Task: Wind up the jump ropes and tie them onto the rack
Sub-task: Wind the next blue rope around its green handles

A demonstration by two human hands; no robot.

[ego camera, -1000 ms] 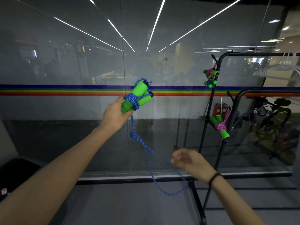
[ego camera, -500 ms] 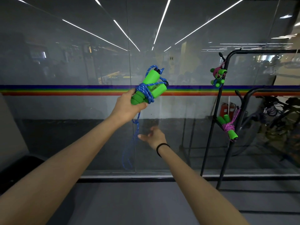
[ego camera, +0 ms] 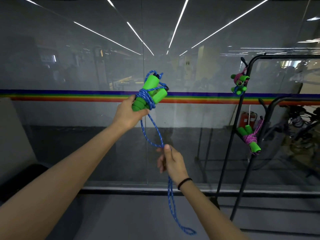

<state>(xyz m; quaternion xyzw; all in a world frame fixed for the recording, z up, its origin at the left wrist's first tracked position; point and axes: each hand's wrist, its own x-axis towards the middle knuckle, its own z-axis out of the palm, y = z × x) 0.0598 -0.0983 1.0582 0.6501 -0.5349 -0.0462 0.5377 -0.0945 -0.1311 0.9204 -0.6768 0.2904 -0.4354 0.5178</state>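
Note:
My left hand (ego camera: 127, 114) holds up the two green foam handles (ego camera: 150, 93) of a blue jump rope (ego camera: 152, 134), with several turns of rope wound around them. Lower down, my right hand (ego camera: 170, 161) pinches the doubled rope, whose loose loop hangs below to about floor level (ego camera: 187, 231). The black rack (ego camera: 240, 108) stands to the right. Tied to it are a wound rope with green handles near the top (ego camera: 239, 83) and a pink one lower down (ego camera: 251, 138).
A glass wall (ego camera: 69, 66) with a rainbow stripe (ego camera: 52, 97) runs straight ahead. Behind the rack stand a red fire extinguisher (ego camera: 245, 119) and dark bicycles (ego camera: 297, 123). A dark object (ego camera: 19, 177) sits low at the left.
My right hand dropped lower and to the right and took hold of the hanging doubled rope. My left hand kept the handles raised, and the view shifted slightly.

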